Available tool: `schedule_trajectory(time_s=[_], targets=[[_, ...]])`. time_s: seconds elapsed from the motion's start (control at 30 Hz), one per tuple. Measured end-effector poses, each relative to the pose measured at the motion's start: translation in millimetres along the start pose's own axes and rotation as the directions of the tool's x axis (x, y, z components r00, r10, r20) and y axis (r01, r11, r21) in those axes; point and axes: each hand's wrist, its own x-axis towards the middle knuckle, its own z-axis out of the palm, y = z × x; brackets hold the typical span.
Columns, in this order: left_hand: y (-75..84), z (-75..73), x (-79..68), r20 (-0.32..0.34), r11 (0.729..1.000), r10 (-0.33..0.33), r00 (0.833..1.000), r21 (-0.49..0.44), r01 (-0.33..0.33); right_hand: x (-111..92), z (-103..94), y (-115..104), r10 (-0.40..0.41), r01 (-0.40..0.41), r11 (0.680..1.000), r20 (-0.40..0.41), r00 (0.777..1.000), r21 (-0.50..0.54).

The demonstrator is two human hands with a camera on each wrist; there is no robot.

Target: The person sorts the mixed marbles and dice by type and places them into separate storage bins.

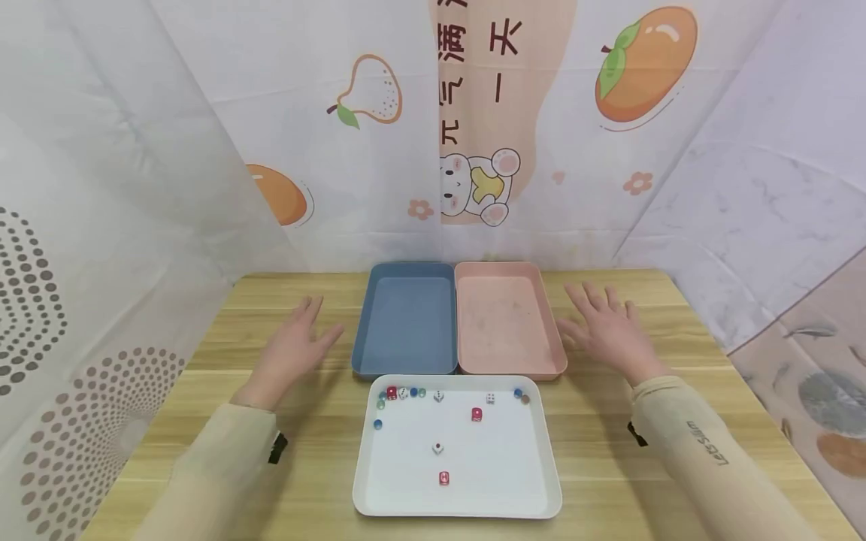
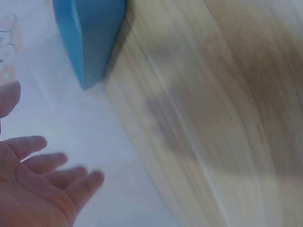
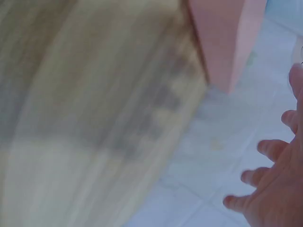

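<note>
My left hand point(image 1: 292, 349) hovers over the wooden table with fingers spread, left of a blue tray point(image 1: 358, 330); it holds nothing. On the other side my right hand point(image 1: 607, 330) is spread beside a pink tray point(image 1: 556, 342), also holding nothing. Both of these trays stand side by side with bare insides. In front of them lies a white tray point(image 1: 494, 466) with red dice, white dice and small glass beads scattered in it. One red die point(image 1: 443, 478) is near its front, and a white die point(image 1: 437, 448) sits just behind. Most beads point(image 1: 414, 392) gather toward the back left corner.
The wooden table point(image 1: 318, 481) extends around the trays. A white printed curtain point(image 1: 291, 135) hangs behind the table's back edge, and patterned cloth point(image 1: 81, 315) flanks it at the left. More cloth point(image 1: 778, 225) hangs at the right.
</note>
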Motion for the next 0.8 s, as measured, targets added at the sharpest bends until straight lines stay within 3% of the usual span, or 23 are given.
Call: schedule_trajectory(time_s=[0.27,0.33,0.4,0.5,0.57,0.8], targets=[[10.9,-17.0,-34.3,-0.001,0.977,-0.007,1.000,-0.214,0.007,1.2,-20.1,-27.7,-0.166,0.165,0.985,0.007,0.986,0.051],[12.1,-16.8,-41.1,0.044,0.954,-0.013,0.999,-0.300,0.025,-0.4,-23.5,-35.2,-0.239,0.240,0.970,-0.024,0.971,0.042],[12.9,-14.5,-46.2,0.115,0.915,-0.023,0.993,-0.398,0.067,-2.1,-24.8,-42.2,-0.337,0.338,0.941,-0.074,0.939,0.004],[13.9,-7.9,-51.1,0.253,0.837,-0.048,0.966,-0.517,0.177,-5.1,-26.5,-53.3,-0.469,0.462,0.883,-0.141,0.872,-0.081],[13.6,-2.4,-53.4,0.335,0.805,-0.045,0.941,-0.546,0.233,-6.8,-27.0,-61.0,-0.533,0.519,0.846,-0.174,0.828,-0.124],[6.3,17.7,-56.1,0.524,0.738,0.055,0.850,-0.595,0.320,-13.2,-27.5,-88.7,-0.662,0.654,0.749,-0.174,0.729,-0.108]])
